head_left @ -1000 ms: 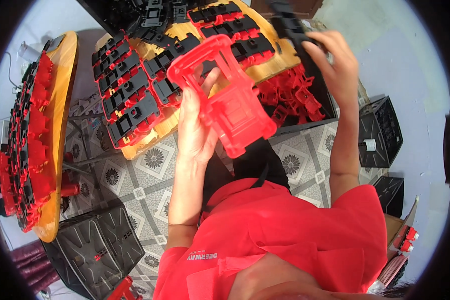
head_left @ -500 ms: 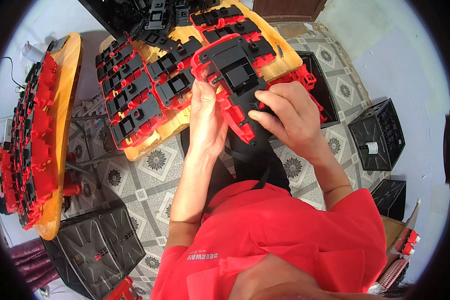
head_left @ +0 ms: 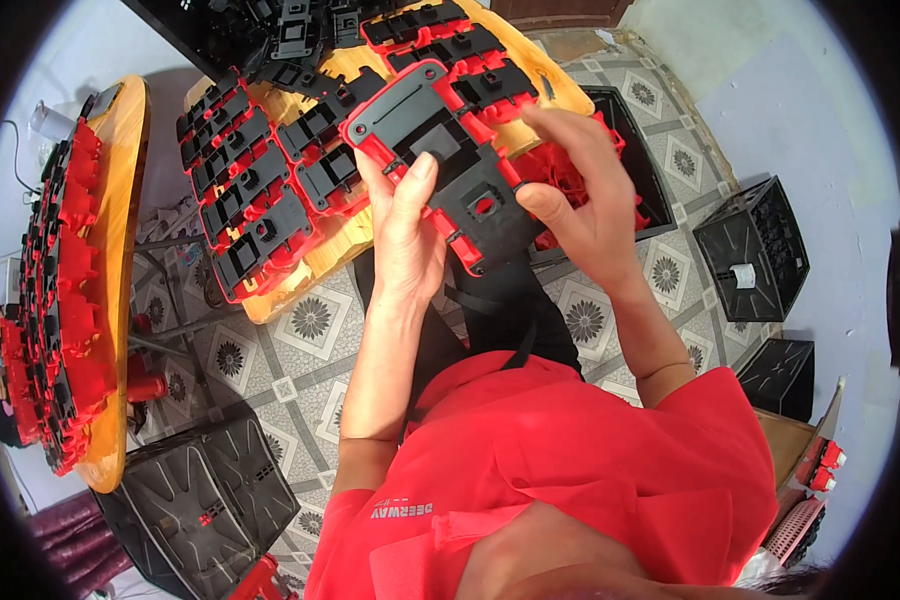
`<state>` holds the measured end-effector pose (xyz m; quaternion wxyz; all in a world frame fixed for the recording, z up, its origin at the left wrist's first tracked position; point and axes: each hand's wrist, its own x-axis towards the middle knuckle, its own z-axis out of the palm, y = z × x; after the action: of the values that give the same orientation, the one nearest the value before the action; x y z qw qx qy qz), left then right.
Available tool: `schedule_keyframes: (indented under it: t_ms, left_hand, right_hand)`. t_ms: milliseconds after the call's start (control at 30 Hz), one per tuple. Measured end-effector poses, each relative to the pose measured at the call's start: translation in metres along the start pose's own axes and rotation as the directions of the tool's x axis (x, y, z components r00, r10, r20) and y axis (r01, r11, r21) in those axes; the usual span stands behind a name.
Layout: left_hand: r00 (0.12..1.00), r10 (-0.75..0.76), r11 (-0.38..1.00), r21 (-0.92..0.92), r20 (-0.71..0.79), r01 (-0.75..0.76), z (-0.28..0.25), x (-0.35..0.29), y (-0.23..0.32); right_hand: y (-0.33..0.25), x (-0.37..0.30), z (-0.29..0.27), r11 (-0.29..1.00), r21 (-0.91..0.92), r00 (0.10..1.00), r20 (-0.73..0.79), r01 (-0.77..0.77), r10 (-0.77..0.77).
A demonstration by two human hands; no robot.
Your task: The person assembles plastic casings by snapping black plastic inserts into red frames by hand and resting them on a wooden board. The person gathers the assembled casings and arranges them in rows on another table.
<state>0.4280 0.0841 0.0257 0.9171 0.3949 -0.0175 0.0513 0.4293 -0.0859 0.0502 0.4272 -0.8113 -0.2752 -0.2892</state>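
From the head view, the left hand point(head_left: 407, 240) and right hand point(head_left: 582, 200) both clasp a flat black-and-red plastic panel point(head_left: 445, 160), held just above the round wooden table point(head_left: 345, 250) stacked with matching pieces.

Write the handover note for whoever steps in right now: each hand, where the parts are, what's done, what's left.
Left hand: grips the black-and-red plastic part by its near edge, thumb on the black face.
Right hand: holds the same part at its right side, fingers over the edge.
Parts: the black plate sits in the red frame, above the wooden table.
Done: rows of assembled pieces on that table.
Left: setting this piece down; loose red frames in the black crate.
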Motion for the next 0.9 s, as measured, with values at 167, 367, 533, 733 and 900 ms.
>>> schedule_keyframes:
  t_ms: [167, 367, 533, 733, 900]
  left_hand:
    - [0.998, -0.056, 0.991, -0.121, 0.031, 0.060, -0.013, 0.004, -0.014]
    - [0.978, 0.085, 0.995, 0.063, -0.191, -0.074, -0.018, 0.005, -0.010]
    - [0.940, 0.259, 0.963, 0.128, -0.224, -0.236, -0.020, -0.009, -0.010]
    - [0.993, 0.102, 0.995, 0.016, -0.054, -0.101, -0.055, -0.025, 0.019]
    - [0.962, 0.244, 0.936, 0.290, -0.122, -0.200, -0.042, -0.024, 0.013]
  right_hand:
    - [0.006, -0.012, 0.006, 0.737, 0.406, 0.817, 0.461, -0.540, 0.345]
    - [0.014, -0.036, 0.020, 0.774, 0.462, 0.887, 0.369, -0.433, 0.277]
    - [0.000, -0.051, 0.040, 0.440, 0.746, 0.850, 0.322, -0.499, 0.418]
    - [0.011, -0.043, 0.016, 0.523, 0.688, 0.864, 0.406, -0.504, 0.297]
    - [0.016, -0.039, 0.024, 0.665, 0.634, 0.916, 0.331, -0.394, 0.227]
